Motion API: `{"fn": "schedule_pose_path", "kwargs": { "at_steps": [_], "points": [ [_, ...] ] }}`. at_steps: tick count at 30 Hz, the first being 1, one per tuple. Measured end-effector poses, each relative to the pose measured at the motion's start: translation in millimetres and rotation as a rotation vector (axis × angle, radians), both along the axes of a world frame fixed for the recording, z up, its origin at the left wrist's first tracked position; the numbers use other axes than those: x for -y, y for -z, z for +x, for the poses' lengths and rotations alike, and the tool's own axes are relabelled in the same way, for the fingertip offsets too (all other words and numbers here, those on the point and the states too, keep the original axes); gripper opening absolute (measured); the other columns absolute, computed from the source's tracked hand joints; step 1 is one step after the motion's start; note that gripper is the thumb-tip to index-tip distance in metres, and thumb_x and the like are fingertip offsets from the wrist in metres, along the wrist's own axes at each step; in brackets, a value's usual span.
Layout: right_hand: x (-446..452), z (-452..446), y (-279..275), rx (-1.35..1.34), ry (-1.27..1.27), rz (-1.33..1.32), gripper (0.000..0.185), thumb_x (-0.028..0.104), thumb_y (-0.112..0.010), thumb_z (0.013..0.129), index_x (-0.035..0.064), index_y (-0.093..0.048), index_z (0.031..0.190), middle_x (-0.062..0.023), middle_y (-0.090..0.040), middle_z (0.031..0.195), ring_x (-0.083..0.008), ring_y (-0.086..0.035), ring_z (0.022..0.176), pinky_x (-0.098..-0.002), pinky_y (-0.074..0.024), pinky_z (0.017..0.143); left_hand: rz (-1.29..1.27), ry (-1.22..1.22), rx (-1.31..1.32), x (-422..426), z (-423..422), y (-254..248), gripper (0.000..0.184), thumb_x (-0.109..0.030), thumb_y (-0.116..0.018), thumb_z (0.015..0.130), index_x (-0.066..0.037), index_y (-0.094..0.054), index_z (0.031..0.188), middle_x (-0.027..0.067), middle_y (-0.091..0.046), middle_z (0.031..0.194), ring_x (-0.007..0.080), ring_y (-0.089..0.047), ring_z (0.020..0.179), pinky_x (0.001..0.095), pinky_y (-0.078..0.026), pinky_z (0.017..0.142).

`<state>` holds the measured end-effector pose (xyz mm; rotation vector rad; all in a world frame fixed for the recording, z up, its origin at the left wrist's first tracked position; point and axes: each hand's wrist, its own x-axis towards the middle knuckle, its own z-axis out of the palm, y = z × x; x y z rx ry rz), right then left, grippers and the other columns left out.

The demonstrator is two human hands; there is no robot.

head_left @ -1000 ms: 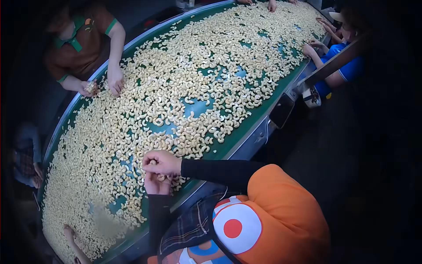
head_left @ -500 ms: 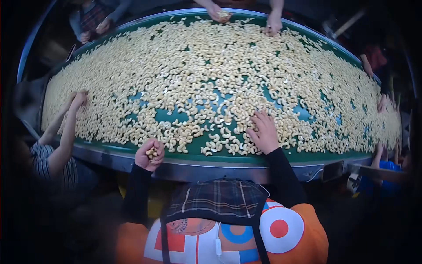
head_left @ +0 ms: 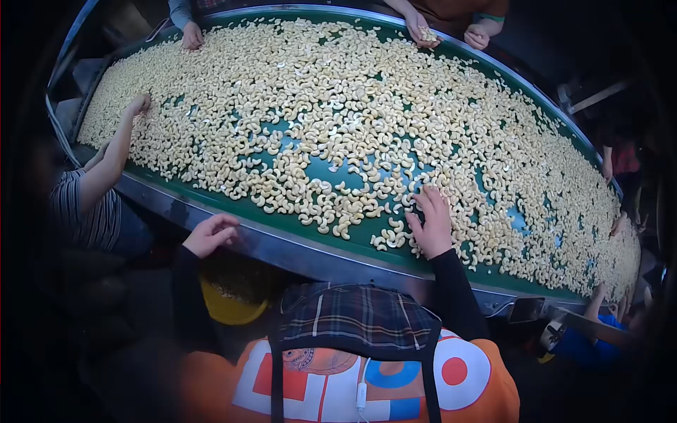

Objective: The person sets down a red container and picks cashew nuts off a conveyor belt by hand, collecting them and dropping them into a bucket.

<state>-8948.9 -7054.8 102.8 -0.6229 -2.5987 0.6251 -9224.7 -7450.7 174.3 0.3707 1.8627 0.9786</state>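
Note:
Pale cashew nuts [head_left: 331,134] cover most of a green conveyor belt [head_left: 282,220] in front of me. My right hand [head_left: 431,225] lies palm down at the belt's near side, fingers apart, its tips among the cashews. Over the metal edge [head_left: 264,247] at the left is my left hand [head_left: 210,235]. Its fingers are loosely bent and a little apart, and no nuts show in it. Below that hand stands a yellow bucket [head_left: 236,314] with small brownish pieces inside.
At the left, a person in a striped shirt [head_left: 88,204] reaches onto the belt. Across from me, another person's hand [head_left: 421,32] cups cashews. More workers' hands show at the far left and the right end. A dark box [head_left: 526,309] hangs at the near rim.
My left hand held several cashews before; now it has moved left and down to the rim, with none visible. My right hand stays on the nuts. The view has tilted.

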Motion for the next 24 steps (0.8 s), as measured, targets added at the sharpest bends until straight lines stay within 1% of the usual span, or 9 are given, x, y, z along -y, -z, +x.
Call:
{"fn": "schedule_pose_path", "kwargs": {
  "at_steps": [3,7,9,10,12,14,17,21,24],
  "points": [
    [13,-7,1,0.079,0.013,0.047,0.035,0.018,-0.067,0.076,0.0064,-0.057,0.108,-0.0135,-0.051,0.123,-0.0365,-0.037,0.125,-0.0505,-0.0231,0.104,0.215,0.073,-0.234,-93,4,31,0.028,-0.012,-0.059,0.087,-0.005,-0.053,0.113,-0.0004,-0.058,0.086,0.0059,-0.054,0.074,0.0201,-0.046,0.069],
    [21,-10,-1,0.106,0.030,0.061,0.036,0.019,-0.067,0.076,0.0068,-0.056,0.108,-0.0135,-0.050,0.124,-0.0368,-0.036,0.126,-0.0508,-0.0231,0.103,0.297,0.139,-0.266,-210,25,27,0.014,-0.013,-0.061,0.085,-0.003,-0.062,0.094,0.0016,-0.059,0.080,0.0087,-0.055,0.069,0.0225,-0.045,0.061],
    [23,-12,-2,0.067,0.029,0.022,0.036,0.018,-0.067,0.075,0.0069,-0.057,0.108,-0.0137,-0.050,0.123,-0.0370,-0.037,0.125,-0.0492,-0.0264,0.102,0.343,0.282,-0.700,-250,26,46,0.015,-0.017,-0.066,0.078,-0.004,-0.063,0.086,0.0096,-0.059,0.082,0.0236,-0.060,0.073,0.0319,-0.049,0.067],
    [27,-14,-3,0.070,0.032,0.028,0.036,0.018,-0.067,0.075,0.0069,-0.057,0.108,-0.0137,-0.050,0.123,-0.0370,-0.037,0.125,-0.0492,-0.0264,0.102,0.350,0.282,-0.699,-265,26,65,0.015,-0.017,-0.066,0.078,-0.004,-0.063,0.086,0.0096,-0.059,0.082,0.0236,-0.060,0.073,0.0319,-0.049,0.067],
    [35,-21,-7,0.037,0.009,-0.027,0.035,0.017,-0.068,0.074,0.0070,-0.057,0.106,-0.0139,-0.051,0.123,-0.0375,-0.038,0.124,-0.0472,-0.0297,0.101,0.358,0.362,-1.018,-283,23,97,0.018,-0.019,-0.067,0.074,-0.004,-0.062,0.084,0.0115,-0.059,0.081,0.0270,-0.059,0.077,0.0354,-0.048,0.071],
    [36,-27,-8,0.022,0.004,-0.051,0.035,0.017,-0.069,0.074,0.0070,-0.058,0.106,-0.0139,-0.051,0.122,-0.0378,-0.038,0.124,-0.0461,-0.0314,0.100,0.324,0.404,-1.020,-282,19,95,0.017,-0.018,-0.067,0.074,-0.005,-0.062,0.084,0.0115,-0.058,0.079,0.0280,-0.058,0.076,0.0363,-0.047,0.070],
    [40,-37,-6,0.002,0.070,0.095,0.025,0.014,-0.069,0.073,0.0063,-0.061,0.095,-0.0116,-0.057,0.110,-0.0346,-0.049,0.111,-0.0415,-0.0397,0.090,0.237,0.502,-1.014,-267,15,91,0.016,-0.016,-0.066,0.073,-0.006,-0.062,0.083,0.0114,-0.058,0.074,0.0299,-0.057,0.074,0.0382,-0.046,0.069],
    [46,-73,-14,-0.049,0.037,0.010,0.014,0.012,-0.068,0.073,0.0060,-0.062,0.084,-0.0081,-0.059,0.093,-0.0292,-0.054,0.092,-0.0382,-0.0423,0.079,0.264,0.497,-0.863,-237,11,78,0.015,-0.019,-0.063,0.079,-0.005,-0.060,0.082,0.0088,-0.058,0.076,0.0239,-0.058,0.078,0.0354,-0.046,0.068],
    [54,-101,-6,0.033,0.085,0.025,0.010,0.011,-0.067,0.073,0.0057,-0.061,0.079,-0.0067,-0.057,0.085,-0.0265,-0.053,0.083,-0.0369,-0.0417,0.072,0.231,0.254,-0.091,-212,17,50,0.017,-0.023,-0.055,0.088,-0.006,-0.057,0.085,0.0036,-0.057,0.076,0.0157,-0.057,0.078,0.0304,-0.046,0.065]
  ]
}}
